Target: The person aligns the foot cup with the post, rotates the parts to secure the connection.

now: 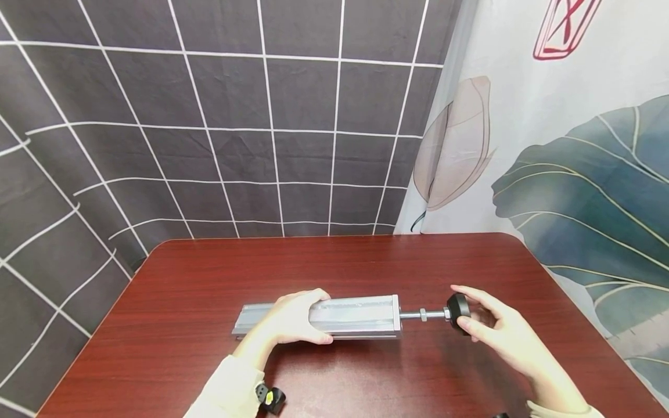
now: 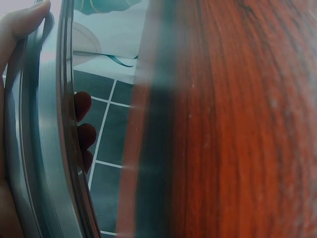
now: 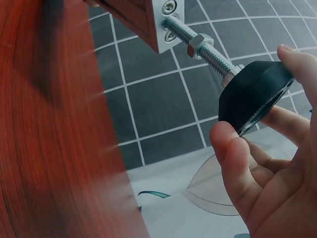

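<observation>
My left hand (image 1: pixel 297 316) grips a silver aluminium profile (image 1: pixel 360 316) from above, thumb on the near side and fingers wrapped to the far side. In the left wrist view several fingertips (image 2: pixel 85 135) show past the profile's edge. A threaded rod (image 3: pixel 215 58) sticks out of the bolted end plate (image 3: pixel 170 29), with a hex nut (image 3: pixel 199 45) partway along it. At the rod's outer end sits a round black levelling foot (image 3: pixel 255 91). My right hand (image 1: pixel 496 328) pinches that foot's rim between thumb and fingers. The profile lies sideways, close over the table.
A red-brown wooden table (image 1: pixel 209 261) with rounded back corners lies beneath. Behind it hangs a dark grey curtain with a white grid (image 1: pixel 303 157). To the right is a white leaf-patterned curtain (image 1: pixel 470 220).
</observation>
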Action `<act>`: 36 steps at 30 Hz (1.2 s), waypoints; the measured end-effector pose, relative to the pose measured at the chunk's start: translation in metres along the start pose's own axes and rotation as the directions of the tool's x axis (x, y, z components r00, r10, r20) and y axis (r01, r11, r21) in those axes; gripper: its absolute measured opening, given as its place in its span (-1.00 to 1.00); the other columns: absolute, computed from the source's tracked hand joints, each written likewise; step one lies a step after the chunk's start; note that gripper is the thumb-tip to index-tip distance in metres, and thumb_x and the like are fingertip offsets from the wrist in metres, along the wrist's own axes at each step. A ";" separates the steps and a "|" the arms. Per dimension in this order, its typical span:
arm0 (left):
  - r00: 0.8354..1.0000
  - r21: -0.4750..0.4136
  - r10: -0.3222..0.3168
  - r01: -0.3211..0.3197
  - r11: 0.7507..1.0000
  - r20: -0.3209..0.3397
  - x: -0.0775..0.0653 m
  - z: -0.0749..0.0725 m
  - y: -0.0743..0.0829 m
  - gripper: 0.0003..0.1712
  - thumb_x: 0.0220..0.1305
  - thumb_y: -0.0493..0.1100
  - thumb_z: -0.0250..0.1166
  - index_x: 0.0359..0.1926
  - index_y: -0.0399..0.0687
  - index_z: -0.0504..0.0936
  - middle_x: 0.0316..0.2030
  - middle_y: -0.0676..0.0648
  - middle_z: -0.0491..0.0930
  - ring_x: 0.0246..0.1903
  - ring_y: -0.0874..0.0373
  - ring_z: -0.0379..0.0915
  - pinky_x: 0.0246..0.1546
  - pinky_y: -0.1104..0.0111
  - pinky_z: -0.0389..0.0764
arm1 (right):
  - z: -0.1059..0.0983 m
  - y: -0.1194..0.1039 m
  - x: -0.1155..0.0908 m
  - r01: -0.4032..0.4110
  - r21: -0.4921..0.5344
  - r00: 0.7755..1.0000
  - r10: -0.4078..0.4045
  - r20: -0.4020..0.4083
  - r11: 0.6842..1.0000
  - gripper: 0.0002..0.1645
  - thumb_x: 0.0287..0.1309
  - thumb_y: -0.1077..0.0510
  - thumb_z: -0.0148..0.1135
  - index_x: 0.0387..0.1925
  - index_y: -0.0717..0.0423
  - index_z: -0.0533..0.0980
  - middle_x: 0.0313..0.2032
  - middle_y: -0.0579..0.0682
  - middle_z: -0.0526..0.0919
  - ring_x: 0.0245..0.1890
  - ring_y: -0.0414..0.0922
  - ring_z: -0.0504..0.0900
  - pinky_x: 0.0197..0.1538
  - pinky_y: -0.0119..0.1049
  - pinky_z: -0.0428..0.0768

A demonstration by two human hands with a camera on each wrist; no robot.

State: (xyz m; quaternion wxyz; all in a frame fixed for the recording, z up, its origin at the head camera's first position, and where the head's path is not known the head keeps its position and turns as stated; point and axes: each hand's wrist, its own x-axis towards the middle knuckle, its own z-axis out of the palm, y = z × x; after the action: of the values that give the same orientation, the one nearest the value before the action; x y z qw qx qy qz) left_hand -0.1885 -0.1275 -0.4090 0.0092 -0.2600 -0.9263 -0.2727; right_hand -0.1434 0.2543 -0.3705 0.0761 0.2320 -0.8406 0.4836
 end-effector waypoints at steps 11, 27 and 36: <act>1.000 -0.006 0.001 -0.001 1.000 0.010 0.000 0.000 0.001 -0.25 -0.38 0.31 0.46 -0.05 0.23 0.51 -0.20 0.23 0.57 -0.22 0.33 0.48 -0.15 0.28 0.45 | -0.011 0.003 -0.005 0.031 -0.012 0.995 -0.030 0.096 0.999 -0.09 -0.04 0.47 0.26 0.35 0.15 0.14 0.03 -0.22 0.46 -0.20 -0.29 0.56 -0.23 -0.47 0.51; 1.000 -0.030 -0.004 0.004 1.000 0.007 0.001 -0.002 0.001 -0.25 -0.38 0.30 0.47 -0.05 0.23 0.51 -0.22 0.24 0.57 -0.23 0.31 0.47 -0.17 0.29 0.46 | -0.013 0.014 -0.005 0.255 0.244 0.941 -0.299 0.160 0.936 -0.15 -0.24 0.70 0.22 0.21 0.43 0.24 0.27 0.15 0.17 -0.01 -0.20 0.51 -0.06 -0.49 0.47; 1.000 -0.022 -0.010 0.010 1.000 0.013 0.000 -0.001 0.000 -0.25 -0.37 0.30 0.47 -0.04 0.25 0.51 -0.19 0.24 0.57 -0.20 0.32 0.47 -0.14 0.30 0.46 | -0.013 0.004 -0.007 0.064 0.027 0.991 -0.067 0.115 0.998 -0.21 -0.09 0.49 0.31 0.24 0.21 0.29 -0.04 -0.17 0.46 -0.31 -0.21 0.57 -0.32 -0.41 0.51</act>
State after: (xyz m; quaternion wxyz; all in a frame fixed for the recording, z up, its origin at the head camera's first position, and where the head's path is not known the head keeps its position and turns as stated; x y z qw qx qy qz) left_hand -0.1888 -0.1282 -0.4081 -0.0013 -0.2571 -0.9246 -0.2810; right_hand -0.1403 0.2696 -0.3697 0.0404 0.2878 -0.8298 0.4764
